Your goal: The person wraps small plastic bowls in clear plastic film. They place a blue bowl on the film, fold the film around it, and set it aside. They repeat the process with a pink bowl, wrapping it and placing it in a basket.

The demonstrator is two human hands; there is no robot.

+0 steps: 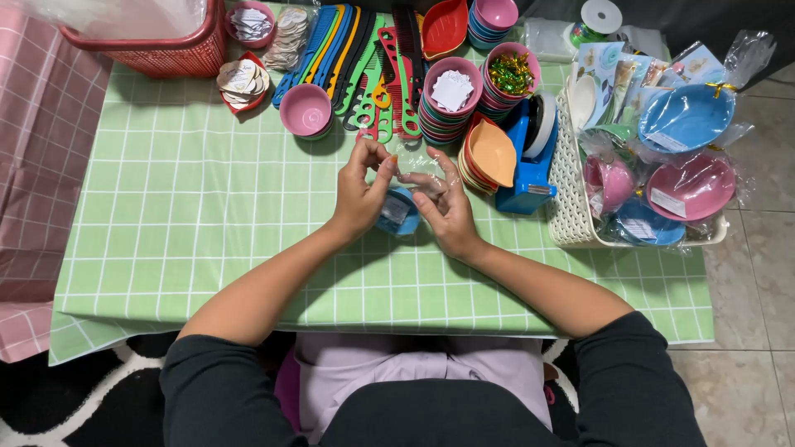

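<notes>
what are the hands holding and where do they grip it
Both hands, left and right, hold a clear plastic bag by its upper edge, fingers pinching it; a blue bowl sits inside.

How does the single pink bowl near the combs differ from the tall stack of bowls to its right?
The single pink bowl sits alone and low on the green checked tablecloth; the tall bowl stack is many bowls nested high. The single pink bowl is empty, while the stack's top bowl holds white paper pieces. The single bowl lies left of the combs, the stack right of them. Both are round and pink-rimmed.
</notes>
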